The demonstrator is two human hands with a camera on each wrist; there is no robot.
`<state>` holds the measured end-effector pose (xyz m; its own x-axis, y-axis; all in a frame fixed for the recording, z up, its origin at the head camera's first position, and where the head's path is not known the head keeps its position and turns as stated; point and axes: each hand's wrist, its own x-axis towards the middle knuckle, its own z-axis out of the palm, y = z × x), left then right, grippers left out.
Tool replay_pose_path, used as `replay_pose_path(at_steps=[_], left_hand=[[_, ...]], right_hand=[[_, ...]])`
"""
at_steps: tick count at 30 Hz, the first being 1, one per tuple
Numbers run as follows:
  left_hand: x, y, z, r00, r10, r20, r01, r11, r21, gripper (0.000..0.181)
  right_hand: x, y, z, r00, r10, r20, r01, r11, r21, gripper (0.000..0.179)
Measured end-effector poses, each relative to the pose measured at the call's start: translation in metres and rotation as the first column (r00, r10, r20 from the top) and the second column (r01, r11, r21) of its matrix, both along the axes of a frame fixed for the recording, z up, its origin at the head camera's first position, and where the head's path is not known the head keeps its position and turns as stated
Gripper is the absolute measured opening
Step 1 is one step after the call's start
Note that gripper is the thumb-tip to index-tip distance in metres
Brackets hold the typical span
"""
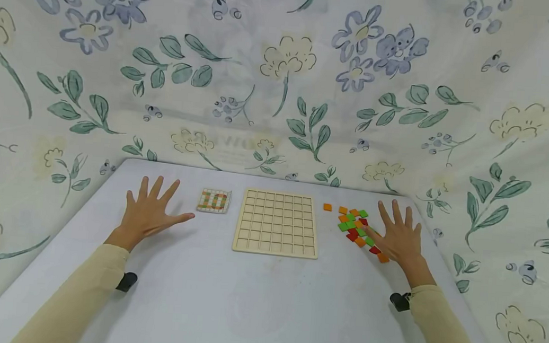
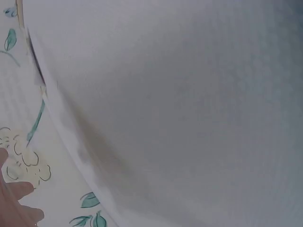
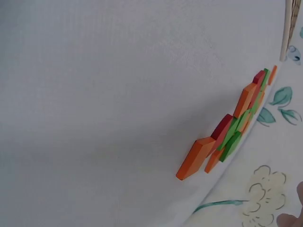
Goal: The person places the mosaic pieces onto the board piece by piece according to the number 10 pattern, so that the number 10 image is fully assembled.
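between spread hands (image 1: 149,213) (image 1: 400,240), a gridded wooden board (image 1: 277,223)

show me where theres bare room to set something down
The widest patch is the table on the near side of the grid board, between the sleeves. A narrow strip separates board and colored tiles. It is crowded where those tiles bunch by the right hand, and tight between left hand and patterned card.
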<state>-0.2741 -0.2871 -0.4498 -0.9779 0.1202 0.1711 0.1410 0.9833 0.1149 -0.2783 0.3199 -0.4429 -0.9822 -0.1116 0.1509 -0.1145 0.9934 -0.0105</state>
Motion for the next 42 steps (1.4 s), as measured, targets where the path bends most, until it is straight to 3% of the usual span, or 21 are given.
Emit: replay_pose_path(at_steps=[4,6,8,11,13,15,17,20,23,27,32,36,42], left_hand=[[-0.001,0.000,0.001,1.000,0.001,-0.005,-0.001,1.000,0.007,0.106],[-0.001,0.004,0.003,1.000,-0.008,-0.021,0.009,1.000,0.028,0.100],[-0.002,0.015,0.011,0.999,-0.022,-0.024,0.024,0.997,0.073,0.083],[-0.008,0.042,0.024,0.998,-0.068,-0.009,0.069,0.983,0.169,0.044],[-0.014,0.064,0.032,0.995,-0.093,0.027,0.084,0.970,0.226,0.025],[-0.021,0.084,0.033,0.989,-0.117,0.090,0.088,0.956,0.279,0.018],[-0.025,0.102,0.030,0.977,-0.124,0.174,0.063,0.946,0.319,0.021],[-0.026,0.120,0.019,0.944,-0.135,0.303,0.007,0.922,0.387,0.030],[-0.022,0.128,0.005,0.923,-0.136,0.360,-0.033,0.904,0.426,0.036],[-0.015,0.130,-0.007,0.918,-0.124,0.378,-0.079,0.875,0.478,0.036],[-0.007,0.133,-0.016,0.919,-0.149,0.365,-0.098,0.810,0.578,0.034],[0.001,0.135,-0.021,0.929,-0.159,0.335,-0.093,0.775,0.625,0.036],[0.004,0.136,-0.026,0.949,-0.137,0.284,-0.089,0.746,0.660,0.037]], right_hand=[[-0.001,0.000,-0.001,1.000,0.007,-0.013,-0.007,1.000,-0.011,0.088],[-0.003,-0.002,-0.001,0.997,0.039,-0.067,-0.041,0.999,-0.029,0.084],[-0.007,-0.010,0.000,0.984,0.086,-0.156,-0.100,0.992,-0.081,0.075],[-0.017,-0.032,0.005,0.938,0.167,-0.302,-0.225,0.960,-0.167,0.049],[-0.026,-0.054,0.010,0.927,0.199,-0.319,-0.278,0.933,-0.227,0.035],[-0.038,-0.075,0.011,0.935,0.220,-0.277,-0.294,0.919,-0.264,0.028],[-0.049,-0.092,0.010,0.955,0.235,-0.182,-0.282,0.910,-0.303,0.027],[-0.066,-0.106,0.002,0.970,0.241,-0.016,-0.233,0.916,-0.326,0.031],[-0.079,-0.112,-0.008,0.968,0.221,0.122,-0.172,0.930,-0.324,0.037],[-0.091,-0.115,-0.020,0.961,0.189,0.202,-0.122,0.945,-0.305,0.041],[-0.096,-0.113,-0.028,0.967,0.167,0.194,-0.102,0.947,-0.303,0.036],[-0.097,-0.111,-0.032,0.972,0.143,0.186,-0.068,0.930,-0.361,0.036],[-0.105,-0.114,-0.035,0.971,0.167,0.170,-0.078,0.897,-0.436,0.034]])
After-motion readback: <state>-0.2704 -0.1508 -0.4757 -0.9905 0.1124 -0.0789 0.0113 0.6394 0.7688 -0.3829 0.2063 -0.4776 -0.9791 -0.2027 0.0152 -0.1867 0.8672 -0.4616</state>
